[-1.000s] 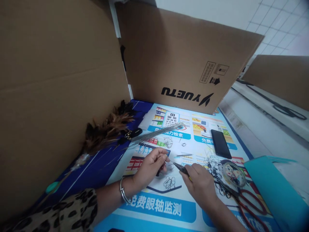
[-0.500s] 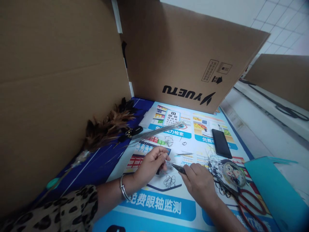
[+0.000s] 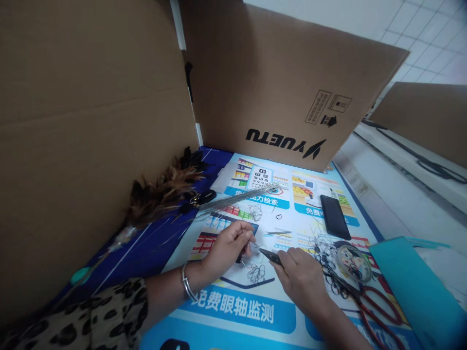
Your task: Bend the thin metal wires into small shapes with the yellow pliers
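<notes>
My left hand (image 3: 233, 245), with a metal bangle at the wrist, pinches a thin wire (image 3: 257, 246) between thumb and fingertips. Something small and dark shows under its curled fingers, too hidden to name. My right hand (image 3: 301, 277) is closed round a pair of dark pliers (image 3: 272, 256), whose narrow jaws point left at the wire's end. Whether the jaws grip the wire I cannot tell. Below both hands lies a small heap of bent wire pieces (image 3: 256, 274). A few short straight wires (image 3: 279, 233) rest just beyond the pliers.
A bundle of long wires (image 3: 241, 198) lies behind my left hand. Brown feathers (image 3: 164, 192) lean along the left cardboard wall (image 3: 91, 107). To the right are a black phone (image 3: 334, 216), red-handled scissors (image 3: 381, 304), a round tin (image 3: 353, 262) and a teal folder (image 3: 412, 277).
The pliers' jaws have shifted very slightly, and the wire at my left fingertips has turned, with a curved strand now showing below that hand. Everything else stays in place.
</notes>
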A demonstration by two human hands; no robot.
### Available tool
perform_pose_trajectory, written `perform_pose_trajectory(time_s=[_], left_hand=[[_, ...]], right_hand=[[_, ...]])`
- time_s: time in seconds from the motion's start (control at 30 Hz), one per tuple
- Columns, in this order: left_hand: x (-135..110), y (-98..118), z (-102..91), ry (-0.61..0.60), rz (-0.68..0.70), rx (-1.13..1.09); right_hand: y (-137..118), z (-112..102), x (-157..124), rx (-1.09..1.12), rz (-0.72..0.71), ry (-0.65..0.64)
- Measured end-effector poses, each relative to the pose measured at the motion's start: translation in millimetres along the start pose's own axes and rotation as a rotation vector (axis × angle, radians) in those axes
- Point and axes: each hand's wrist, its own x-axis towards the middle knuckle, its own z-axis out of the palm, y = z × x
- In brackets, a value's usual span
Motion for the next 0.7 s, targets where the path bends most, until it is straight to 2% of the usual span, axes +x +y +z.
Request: perform_pose_trajectory(time_s=[0.17,0.43,0.7], left_hand=[[-1,0,-0.1,-0.009,0.033,0.091],[-3,2,0.6,-0.036,0.062,0.191],[-5,2,1.1,-0.132,0.054,0.241]], right_hand=[[0,1,1,0.07,0.04,0.04],[2,3,0,0.158,0.1,0.036],[14,3,0,0.208,0.199,0.029]])
